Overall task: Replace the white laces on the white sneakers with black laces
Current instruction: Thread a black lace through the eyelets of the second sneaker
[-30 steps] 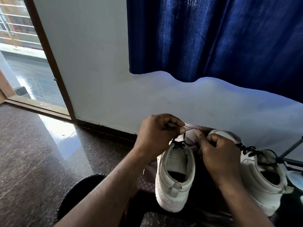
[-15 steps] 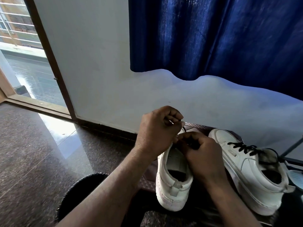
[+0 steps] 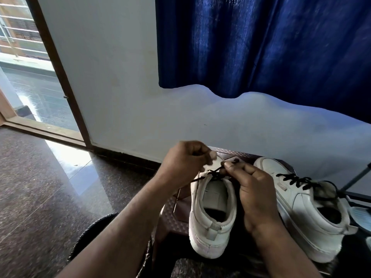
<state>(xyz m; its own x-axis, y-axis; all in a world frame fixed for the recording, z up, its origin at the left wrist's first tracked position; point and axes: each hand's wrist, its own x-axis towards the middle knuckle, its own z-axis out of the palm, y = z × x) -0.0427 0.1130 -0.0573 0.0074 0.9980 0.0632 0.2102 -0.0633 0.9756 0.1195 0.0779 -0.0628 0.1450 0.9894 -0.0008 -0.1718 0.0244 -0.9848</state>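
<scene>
Two white sneakers stand on a brown plastic stool (image 3: 172, 217), heels toward me. Over the tongue of the left sneaker (image 3: 212, 215) my left hand (image 3: 184, 163) has its fingers curled, pinching one end of the black lace (image 3: 212, 172). My right hand (image 3: 251, 187) pinches the other strand just beside it, above the same shoe's top eyelets. A loose lace end trails left over the shoe's collar. The right sneaker (image 3: 301, 207) has black laces threaded through its eyelets, and neither hand touches it.
A white wall rises right behind the stool, with a dark blue curtain (image 3: 261, 47) hanging above. A brown door frame (image 3: 60, 73) and a glass door are at the left. The dark polished floor (image 3: 40, 187) spreads left. A thin black rod (image 3: 357, 177) crosses at the far right.
Both hands have drawn slightly apart over the left sneaker, my right hand sliding back toward me. The black lace now shows stretched between them.
</scene>
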